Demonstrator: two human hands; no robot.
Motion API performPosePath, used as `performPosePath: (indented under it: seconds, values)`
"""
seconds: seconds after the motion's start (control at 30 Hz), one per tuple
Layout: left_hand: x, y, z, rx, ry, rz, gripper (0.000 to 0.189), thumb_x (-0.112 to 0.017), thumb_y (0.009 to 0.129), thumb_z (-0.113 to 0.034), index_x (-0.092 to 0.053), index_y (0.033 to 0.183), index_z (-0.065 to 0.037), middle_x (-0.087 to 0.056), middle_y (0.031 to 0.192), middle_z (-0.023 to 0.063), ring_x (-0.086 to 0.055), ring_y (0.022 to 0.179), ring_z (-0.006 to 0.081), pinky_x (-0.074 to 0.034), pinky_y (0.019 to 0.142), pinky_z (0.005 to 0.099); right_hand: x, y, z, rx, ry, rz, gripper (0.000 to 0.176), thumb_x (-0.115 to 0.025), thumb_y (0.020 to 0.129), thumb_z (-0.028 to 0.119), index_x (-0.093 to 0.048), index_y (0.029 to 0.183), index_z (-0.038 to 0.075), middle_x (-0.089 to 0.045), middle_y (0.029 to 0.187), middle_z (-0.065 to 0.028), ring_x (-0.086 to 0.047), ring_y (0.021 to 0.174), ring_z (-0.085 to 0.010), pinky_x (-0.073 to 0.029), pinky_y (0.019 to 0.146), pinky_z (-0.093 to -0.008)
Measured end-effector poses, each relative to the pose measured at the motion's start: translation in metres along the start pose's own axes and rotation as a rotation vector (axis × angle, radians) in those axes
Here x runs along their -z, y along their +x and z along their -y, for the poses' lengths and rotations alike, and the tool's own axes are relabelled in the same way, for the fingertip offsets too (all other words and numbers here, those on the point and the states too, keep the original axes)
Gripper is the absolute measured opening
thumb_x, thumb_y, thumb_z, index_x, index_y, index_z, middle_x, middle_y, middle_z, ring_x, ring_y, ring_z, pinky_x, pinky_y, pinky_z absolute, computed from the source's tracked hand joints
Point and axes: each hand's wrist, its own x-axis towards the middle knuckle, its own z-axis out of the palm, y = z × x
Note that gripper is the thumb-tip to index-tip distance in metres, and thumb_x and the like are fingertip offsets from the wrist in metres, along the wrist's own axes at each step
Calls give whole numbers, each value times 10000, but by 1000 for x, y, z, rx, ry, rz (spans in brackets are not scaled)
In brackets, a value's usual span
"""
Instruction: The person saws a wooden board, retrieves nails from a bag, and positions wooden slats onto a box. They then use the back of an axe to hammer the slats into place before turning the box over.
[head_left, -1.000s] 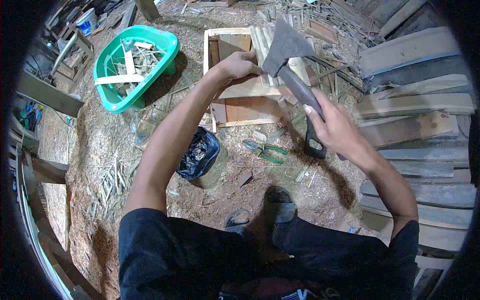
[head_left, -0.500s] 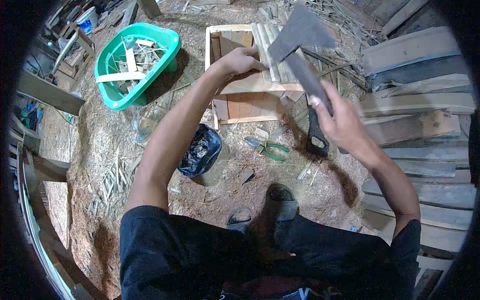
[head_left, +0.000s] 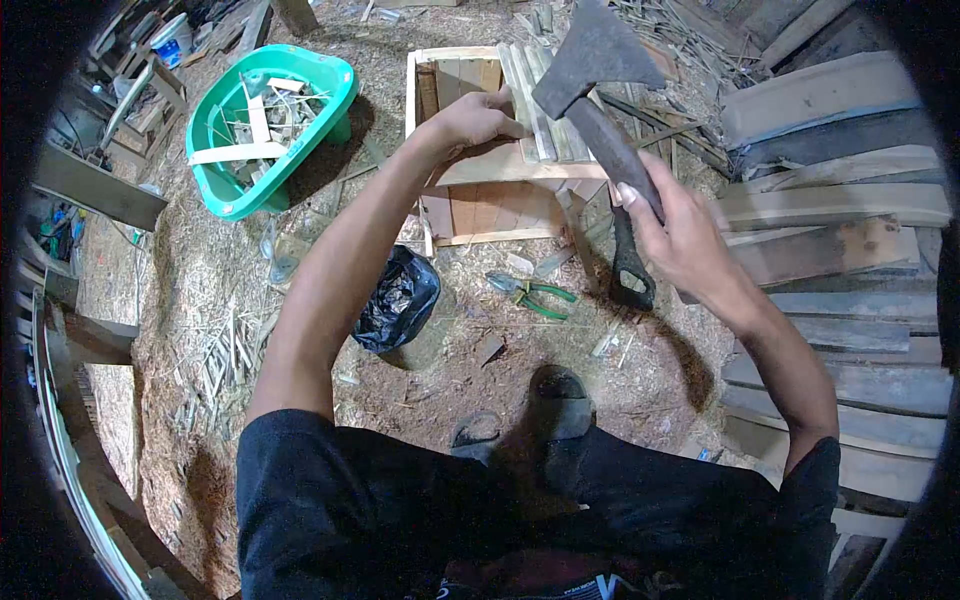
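Observation:
A hatchet with a dark metal head and wooden handle is raised over the right side of a wooden crate frame. My right hand is wrapped round its handle. Several narrow wood slats lie side by side across the crate's top. At their left edge is my left hand, its fingers closed against the nearest slat; the fingertips are partly hidden. Below the crate, pliers with green handles lie on the ground, left of a black-handled saw. A hammer leans near the crate's lower right corner.
A green tub with wood scraps stands at the upper left. An open black plastic bag sits below the crate. Stacked boards line the right side. Sawdust and wood chips cover the ground around my sandals.
The hatchet and my right hand show less motion blur and have shifted very slightly. My left hand stays at the slats. The whole view has moved slightly.

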Motion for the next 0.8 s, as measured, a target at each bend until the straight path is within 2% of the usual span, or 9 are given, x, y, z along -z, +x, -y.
performPosePath:
  seconds: [0.07, 0.27, 0.37, 0.5, 0.53, 0.6, 0.63, 0.7, 0.8]
  values:
    - [-2, -5, -4, -16, 42, -44, 816, -747, 794, -164, -358, 1469, 78, -490, 1454, 183, -497, 1288, 214, -357, 1095, 295, -1, -2, 3, 41, -2, -59, 346, -523, 976, 148, -474, 1277, -15, -631, 795, -280, -653, 751, -454, -485, 659, -509]
    - [0, 3, 3, -84, 180, -84, 817, -748, 800, -199, -362, 1457, 97, -502, 1445, 172, -496, 1285, 208, -335, 1103, 284, -20, -9, -18, 25, -41, 72, 349, -529, 976, 150, -476, 1278, -17, -638, 816, -277, -655, 753, -450, -487, 649, -499]
    - [1, 1, 4, -90, 154, -72, 838, -749, 801, -209, -341, 1456, 114, -464, 1474, 189, -470, 1320, 216, -318, 1122, 284, -8, -6, -3, 37, 26, 19, 355, -535, 973, 145, -478, 1283, -17, -639, 823, -272, -659, 758, -441, -487, 648, -496]
    - [-1, -11, -8, -46, 13, 14, 866, -756, 801, -216, -312, 1461, 126, -409, 1512, 204, -445, 1348, 220, -312, 1130, 285, -2, -7, 9, -109, 84, -72, 367, -540, 964, 125, -465, 1285, -36, -644, 866, -281, -664, 802, -446, -497, 674, -503]
    - [-2, -15, -14, -60, 33, -3, 873, -759, 800, -215, -307, 1463, 127, -414, 1509, 203, -454, 1338, 215, -321, 1121, 282, -7, -8, 3, -69, 44, -72, 372, -536, 963, 120, -458, 1291, -38, -645, 880, -285, -664, 814, -451, -499, 686, -507]
    - [-5, -24, -21, -85, 73, -41, 886, -767, 796, -214, -299, 1467, 128, -423, 1503, 202, -471, 1317, 206, -338, 1104, 278, -26, -13, -11, 16, -32, -66, 383, -530, 960, 110, -445, 1301, -42, -647, 908, -294, -662, 837, -463, -504, 709, -514]
    - [-4, -20, -16, -97, 94, -52, 894, -772, 792, -216, -297, 1468, 127, -431, 1496, 199, -479, 1304, 203, -345, 1097, 276, -26, -11, -14, 83, -61, 54, 392, -516, 958, 98, -433, 1320, -29, -642, 924, -313, -659, 860, -471, -505, 735, -521]
    - [-2, -12, -7, -125, 136, -71, 911, -783, 784, -220, -294, 1471, 124, -449, 1482, 193, -494, 1280, 196, -358, 1081, 273, -19, -8, -10, 22, -29, 85, 383, -516, 958, 97, -441, 1316, -16, -640, 920, -315, -659, 864, -470, -505, 739, -518]
    - [-2, -10, -8, -50, 75, -59, 900, -780, 789, -218, -301, 1468, 127, -464, 1467, 201, -494, 1276, 204, -359, 1082, 277, -11, -6, -5, -24, 8, 63, 362, -517, 975, 126, -455, 1310, 2, -640, 899, -302, -661, 841, -462, -501, 719, -509]
